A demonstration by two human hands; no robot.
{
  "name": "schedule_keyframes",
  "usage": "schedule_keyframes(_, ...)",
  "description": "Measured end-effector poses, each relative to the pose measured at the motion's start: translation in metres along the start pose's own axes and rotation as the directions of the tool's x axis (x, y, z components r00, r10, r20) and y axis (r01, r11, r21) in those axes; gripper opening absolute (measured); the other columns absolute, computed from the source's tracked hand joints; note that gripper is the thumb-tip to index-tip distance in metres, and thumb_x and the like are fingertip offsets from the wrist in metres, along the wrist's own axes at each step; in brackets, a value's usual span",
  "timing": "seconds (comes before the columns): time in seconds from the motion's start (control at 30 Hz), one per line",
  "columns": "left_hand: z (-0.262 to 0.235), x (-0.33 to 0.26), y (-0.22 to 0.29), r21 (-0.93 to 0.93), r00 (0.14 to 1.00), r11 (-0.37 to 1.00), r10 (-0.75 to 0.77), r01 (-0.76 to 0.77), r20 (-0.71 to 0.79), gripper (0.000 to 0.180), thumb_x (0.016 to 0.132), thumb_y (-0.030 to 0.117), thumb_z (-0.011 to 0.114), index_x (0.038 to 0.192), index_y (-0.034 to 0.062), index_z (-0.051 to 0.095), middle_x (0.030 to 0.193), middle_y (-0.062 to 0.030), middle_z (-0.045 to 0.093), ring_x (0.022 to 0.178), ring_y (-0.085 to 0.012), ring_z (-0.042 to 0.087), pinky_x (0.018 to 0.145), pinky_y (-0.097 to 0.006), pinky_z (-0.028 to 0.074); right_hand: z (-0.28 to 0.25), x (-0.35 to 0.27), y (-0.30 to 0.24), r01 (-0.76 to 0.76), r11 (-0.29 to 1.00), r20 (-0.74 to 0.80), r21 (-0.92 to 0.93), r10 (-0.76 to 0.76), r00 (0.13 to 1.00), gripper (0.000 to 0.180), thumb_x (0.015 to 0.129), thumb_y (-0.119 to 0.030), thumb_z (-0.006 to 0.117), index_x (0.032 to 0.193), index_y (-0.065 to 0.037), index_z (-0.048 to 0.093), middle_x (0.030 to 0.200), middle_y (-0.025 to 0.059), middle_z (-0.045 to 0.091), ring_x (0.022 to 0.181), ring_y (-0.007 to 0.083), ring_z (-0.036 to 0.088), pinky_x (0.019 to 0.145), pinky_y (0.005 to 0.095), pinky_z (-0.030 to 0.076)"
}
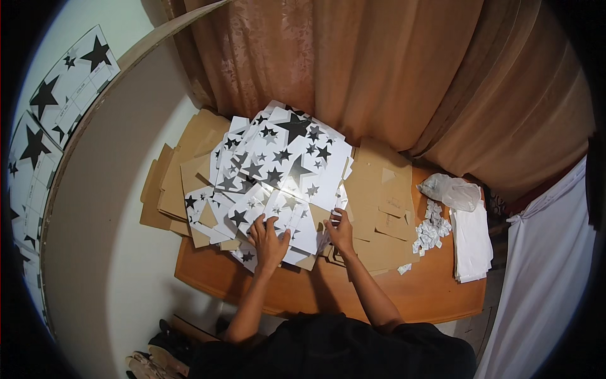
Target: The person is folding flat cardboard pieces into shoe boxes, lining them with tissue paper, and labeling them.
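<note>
A heap of white cardboard sheets with black and grey stars point(284, 155) lies on the table, some of it stacked in uneven layers. My left hand point(270, 245) rests on the near part of the heap, its fingers spread over a star-printed piece point(300, 222). Beside that piece's right edge is my right hand point(341, 235), with its fingers loosely bent and apart, touching the sheets there. What lies under the fingertips is partly hidden.
Brown flat cardboard point(382, 189) lies right of the heap, and more brown cardboard point(180, 180) left. Small white packets point(432, 228), a clear plastic bag point(451, 191) and a white stack point(471, 243) sit on the wooden table point(391, 297). A curved partition point(101, 170) stands left; curtains point(379, 63) hang behind.
</note>
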State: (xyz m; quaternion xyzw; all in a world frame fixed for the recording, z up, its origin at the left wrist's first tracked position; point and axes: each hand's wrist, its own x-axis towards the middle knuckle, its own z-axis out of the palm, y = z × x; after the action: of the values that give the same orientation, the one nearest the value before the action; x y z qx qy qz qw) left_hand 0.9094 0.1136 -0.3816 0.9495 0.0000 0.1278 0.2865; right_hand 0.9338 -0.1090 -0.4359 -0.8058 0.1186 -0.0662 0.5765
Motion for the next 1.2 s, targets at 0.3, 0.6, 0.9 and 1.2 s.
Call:
schedule_keyframes(0.3,-0.008,0.0,0.016,0.024,1.0,1.0,0.0,-0.001,0.016,0.056,0.089,0.044,0.069,0.13,0.0077,0.054,0.138,-0.0179,0.045,0.132,-0.0373,0.037,0.105,-0.06,0.023,-0.009,0.023,-0.013,-0.167,0.904,0.097,0.393,0.14,0.985,0.034,0.09,-0.005,0.073,0.121,0.002,0.063,0.096,0.0027,0.064,0.084,0.0118,0.062,0.076,0.0284,0.055)
schedule_keyframes(0.6,-0.076,0.049,0.097,-0.371,0.993,0.927,0.092,-0.061,0.067,0.068,0.099,0.05,0.058,0.143,0.0006,0.044,0.145,-0.0234,0.045,0.139,-0.039,0.039,0.114,-0.054,0.026,-0.039,-0.023,-0.12,0.225,0.833,-0.028,0.505,-0.245,0.969,0.033,0.093,-0.003,0.068,0.127,0.0,0.065,0.105,0.0031,0.057,0.09,0.0118,0.063,0.077,0.0253,0.056)
schedule_keyframes(0.9,-0.108,0.057,0.156,-0.452,0.928,0.811,0.311,-0.371,-0.205,0.09,0.091,0.047,0.072,0.148,-0.0097,0.033,0.142,-0.0325,0.043,0.133,-0.0443,0.044,0.113,-0.05,0.034,-0.076,-0.079,-0.181,0.671,0.741,-0.116,0.02,-0.665,0.738,0.034,0.085,0.009,0.068,0.119,0.003,0.068,0.101,0.0112,0.062,0.084,0.0151,0.064,0.076,0.0248,0.056)
schedule_keyframes(1.2,-0.138,0.011,0.169,-0.63,0.959,0.743,0.283,-0.228,-0.014,0.025,0.099,0.014,0.05,0.112,-0.0048,0.06,0.094,-0.0256,0.068,0.089,-0.0417,0.067,0.08,-0.044,0.051,-0.154,-0.119,-0.162,0.509,0.856,-0.362,-0.085,-0.503,0.785,0.029,0.085,0.008,0.068,0.113,0.001,0.07,0.094,0.0094,0.063,0.072,0.0139,0.06,0.062,0.0251,0.053)
